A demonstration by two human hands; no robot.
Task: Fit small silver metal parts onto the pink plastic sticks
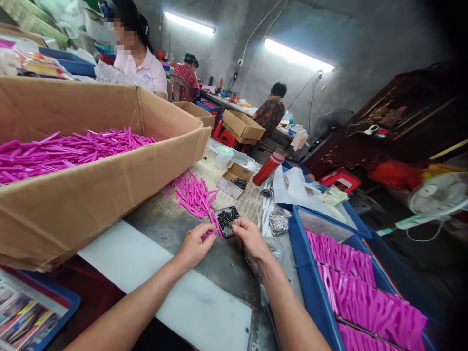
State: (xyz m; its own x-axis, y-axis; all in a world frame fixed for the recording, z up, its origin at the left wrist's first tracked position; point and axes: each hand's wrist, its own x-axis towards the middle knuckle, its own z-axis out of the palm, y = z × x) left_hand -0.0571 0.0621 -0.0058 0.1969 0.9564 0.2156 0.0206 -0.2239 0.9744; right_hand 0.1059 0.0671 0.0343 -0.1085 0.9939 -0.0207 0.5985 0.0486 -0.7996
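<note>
My left hand [196,243] is closed, pinching a thin magenta plastic stick [209,235] between thumb and fingers. Just beyond it lies a loose pile of similar magenta sticks [193,195] on the worktable. My right hand [250,236] reaches to the near right edge of a small black tray [227,234] of small dark metal parts [227,216]. Its thumb and fingertips are pressed together, and whatever they pinch is too small to make out. The two hands are a short way apart.
A large cardboard box [109,183] of magenta sticks stands on the left. Blue bins [310,282] with magenta pieces are on the right. Behind the tray are a small open carton [234,181], a red cylinder [268,168] and a bag of metal parts [279,222]. Several people sit farther back.
</note>
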